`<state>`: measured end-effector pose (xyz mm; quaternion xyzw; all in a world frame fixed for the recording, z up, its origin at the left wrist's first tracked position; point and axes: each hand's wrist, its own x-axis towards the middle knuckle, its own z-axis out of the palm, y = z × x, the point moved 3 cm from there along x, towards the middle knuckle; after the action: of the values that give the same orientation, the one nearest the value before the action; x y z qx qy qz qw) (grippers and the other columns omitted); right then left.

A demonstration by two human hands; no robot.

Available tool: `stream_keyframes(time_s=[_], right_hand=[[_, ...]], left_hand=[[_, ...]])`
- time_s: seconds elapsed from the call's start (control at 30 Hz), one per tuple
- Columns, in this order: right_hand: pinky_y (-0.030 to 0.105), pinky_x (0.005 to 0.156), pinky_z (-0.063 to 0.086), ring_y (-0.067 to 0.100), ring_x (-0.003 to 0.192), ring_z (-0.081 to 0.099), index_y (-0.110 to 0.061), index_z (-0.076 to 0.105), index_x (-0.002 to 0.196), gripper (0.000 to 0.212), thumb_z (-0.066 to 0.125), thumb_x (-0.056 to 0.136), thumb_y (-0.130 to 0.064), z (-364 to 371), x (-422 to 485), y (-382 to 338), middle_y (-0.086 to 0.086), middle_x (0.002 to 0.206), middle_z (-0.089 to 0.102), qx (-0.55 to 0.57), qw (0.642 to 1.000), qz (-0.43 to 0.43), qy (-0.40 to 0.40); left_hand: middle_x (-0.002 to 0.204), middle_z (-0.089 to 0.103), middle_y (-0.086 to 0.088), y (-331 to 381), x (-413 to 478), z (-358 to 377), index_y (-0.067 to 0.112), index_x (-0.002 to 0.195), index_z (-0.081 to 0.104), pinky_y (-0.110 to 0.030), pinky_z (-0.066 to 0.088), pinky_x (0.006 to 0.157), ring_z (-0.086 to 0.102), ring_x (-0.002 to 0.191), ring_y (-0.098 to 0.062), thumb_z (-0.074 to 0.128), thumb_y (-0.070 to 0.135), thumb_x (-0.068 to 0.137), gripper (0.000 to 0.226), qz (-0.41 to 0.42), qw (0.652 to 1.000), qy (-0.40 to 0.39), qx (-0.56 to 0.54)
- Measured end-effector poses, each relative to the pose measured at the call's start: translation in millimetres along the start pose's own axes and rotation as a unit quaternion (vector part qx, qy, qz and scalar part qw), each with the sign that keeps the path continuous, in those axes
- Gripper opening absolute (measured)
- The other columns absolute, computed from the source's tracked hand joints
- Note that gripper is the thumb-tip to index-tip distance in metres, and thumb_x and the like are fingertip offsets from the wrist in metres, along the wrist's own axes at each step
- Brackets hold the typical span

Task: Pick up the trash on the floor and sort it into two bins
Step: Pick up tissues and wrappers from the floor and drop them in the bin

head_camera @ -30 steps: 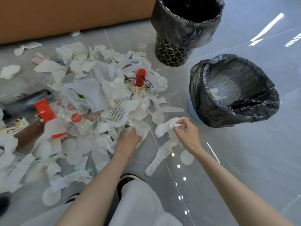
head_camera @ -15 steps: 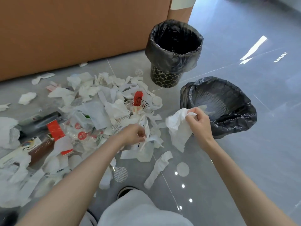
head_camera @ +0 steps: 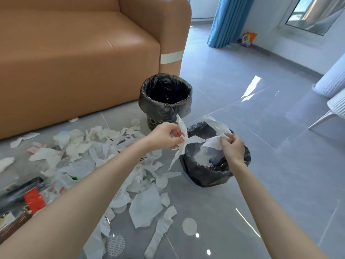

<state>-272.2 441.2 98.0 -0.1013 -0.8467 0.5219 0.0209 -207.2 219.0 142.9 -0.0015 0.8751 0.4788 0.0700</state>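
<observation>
My left hand [head_camera: 165, 136] grips a strip of torn white tissue [head_camera: 180, 146] at the left rim of the near black-bagged bin [head_camera: 201, 174]. Over that bin's opening, my right hand [head_camera: 231, 146] holds a crumpled white tissue [head_camera: 214, 143]. White paper lies inside this bin. Behind it stands the far black-bagged bin [head_camera: 166, 107], dark inside. A heap of white paper scraps [head_camera: 104, 152] covers the grey floor to the left, mixed with a red wrapper [head_camera: 34, 200] and plastic packaging.
A tan sofa [head_camera: 74, 62] fills the back left, right behind the far bin. A blue curtain [head_camera: 224, 21] hangs at the back. White plastic furniture [head_camera: 334, 107] stands at the right edge. Round white pads [head_camera: 189, 226] lie near my feet.
Both hands rose from the floor pile toward the near bin, each with tissue. The view tilted up, revealing the sofa and the room.
</observation>
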Motion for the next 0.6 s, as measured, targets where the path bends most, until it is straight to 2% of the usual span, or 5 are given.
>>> stream_keyframes(time_s=[0.17, 0.33, 0.43, 0.53, 0.6], right_hand=[[0.033, 0.071, 0.043, 0.023, 0.091, 0.055, -0.020, 0.033, 0.140, 0.053, 0.053, 0.091, -0.021, -8.6, 2.1, 22.0, 0.006, 0.112, 0.059, -0.138, 0.978, 0.035, -0.151], [0.039, 0.091, 0.047, 0.025, 0.111, 0.054, -0.020, 0.045, 0.132, 0.044, 0.050, 0.089, -0.024, -18.3, 5.2, 50.2, 0.004, 0.125, 0.059, -0.228, 0.963, 0.048, -0.139], [0.043, 0.096, 0.046, 0.026, 0.118, 0.053, -0.018, 0.051, 0.127, 0.041, 0.050, 0.086, -0.018, -17.1, 1.1, 62.8, 0.005, 0.125, 0.061, -0.241, 0.959, 0.044, -0.142], [0.042, 0.094, 0.048, 0.026, 0.115, 0.054, -0.017, 0.053, 0.125, 0.040, 0.049, 0.085, -0.014, -12.6, -3.2, 70.2, 0.005, 0.123, 0.061, -0.226, 0.963, 0.048, -0.135], [0.040, 0.093, 0.048, 0.027, 0.113, 0.055, -0.017, 0.053, 0.126, 0.040, 0.050, 0.085, -0.014, -10.2, -5.1, 70.1, 0.006, 0.123, 0.061, -0.231, 0.966, 0.030, -0.113]], left_hand=[[0.086, 0.061, 0.001, 41.5, 33.1, 23.4, 0.018, 0.077, 0.058, -0.035, 0.058, 0.078, 0.067, 0.077, -0.019, 0.063, 0.016, 0.087, 0.012, 0.044, 0.998, 0.019, -0.033], [0.082, 0.058, 0.000, 41.6, 58.5, 52.3, 0.005, 0.097, 0.063, -0.038, 0.059, 0.076, 0.064, 0.074, -0.019, 0.061, 0.012, 0.088, 0.011, 0.002, 0.985, 0.105, -0.137], [0.107, 0.065, -0.007, 27.7, 60.0, 67.6, 0.008, 0.115, 0.060, -0.035, 0.052, 0.088, 0.062, 0.097, -0.023, 0.060, 0.014, 0.088, 0.028, -0.037, 0.992, 0.083, -0.085], [0.143, 0.044, -0.007, 9.3, 55.0, 77.6, 0.011, 0.142, 0.035, -0.032, 0.037, 0.105, 0.044, 0.129, -0.021, 0.060, 0.018, 0.088, 0.060, -0.070, 0.996, -0.037, -0.031], [0.150, 0.035, -0.006, 0.4, 51.5, 75.9, 0.012, 0.147, 0.028, -0.031, 0.029, 0.111, 0.034, 0.138, -0.018, 0.058, 0.021, 0.090, 0.065, -0.071, 0.995, -0.066, -0.008]])
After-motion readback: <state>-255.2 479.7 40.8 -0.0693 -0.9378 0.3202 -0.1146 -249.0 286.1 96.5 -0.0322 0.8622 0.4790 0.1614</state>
